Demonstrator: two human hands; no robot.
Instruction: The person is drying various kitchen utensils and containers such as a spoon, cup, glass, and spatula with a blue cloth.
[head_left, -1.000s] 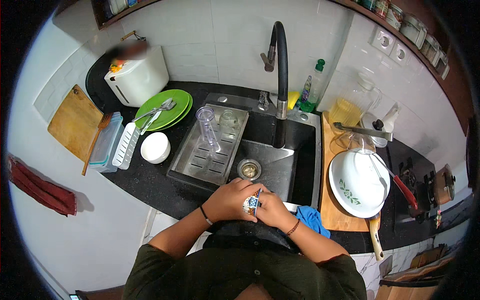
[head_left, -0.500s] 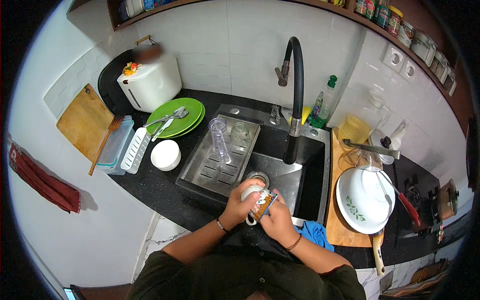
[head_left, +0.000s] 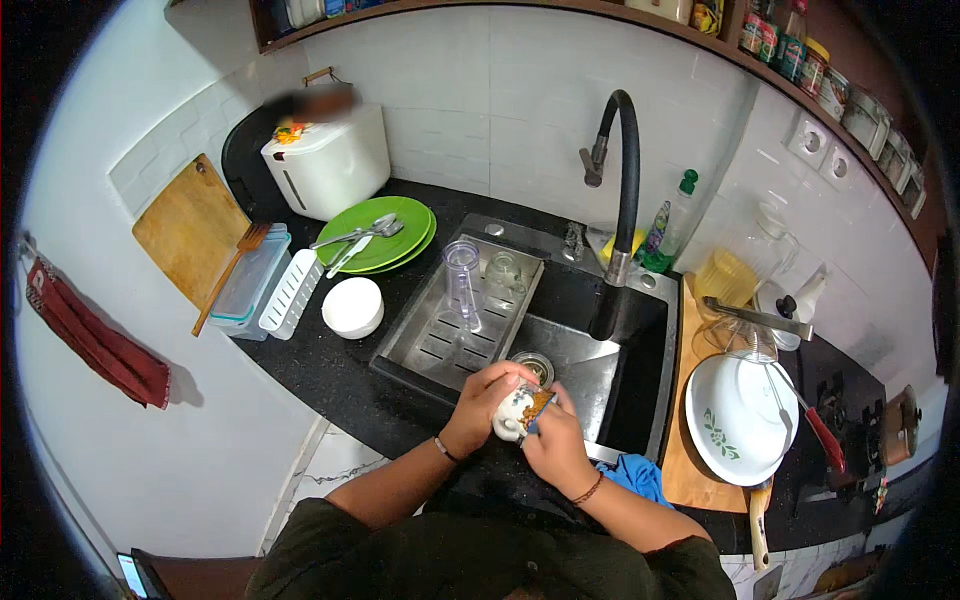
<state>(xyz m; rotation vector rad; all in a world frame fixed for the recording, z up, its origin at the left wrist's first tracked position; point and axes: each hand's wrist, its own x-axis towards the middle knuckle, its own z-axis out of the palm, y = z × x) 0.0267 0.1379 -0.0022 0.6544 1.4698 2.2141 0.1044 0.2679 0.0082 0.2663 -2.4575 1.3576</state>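
Note:
A white mug (head_left: 509, 417) with a brown and blue printed pattern is held over the front edge of the sink (head_left: 668, 395). My left hand (head_left: 480, 408) wraps round its base end. My right hand (head_left: 556, 440) is closed at its patterned rim end, and some of those fingers are hidden, perhaps inside the mug. The mug lies tilted on its side, its handle toward me. Just beyond it shows the sink's round drain strainer (head_left: 535, 368). A blue cloth (head_left: 634, 480) hangs at the front edge beside my right wrist.
A black tap (head_left: 627, 170) arches over the basin. On the steel drainer (head_left: 425, 350) stand a clear tall glass (head_left: 462, 275) and a glass mug (head_left: 505, 272). Green plates (head_left: 400, 215) and a white bowl (head_left: 353, 308) are left; a white oval dish (head_left: 735, 420) lies on a wooden board right.
The mug has turned between my hands, so more of its white side and handle shows. The whole view has shifted slightly, moving the surroundings right and down.

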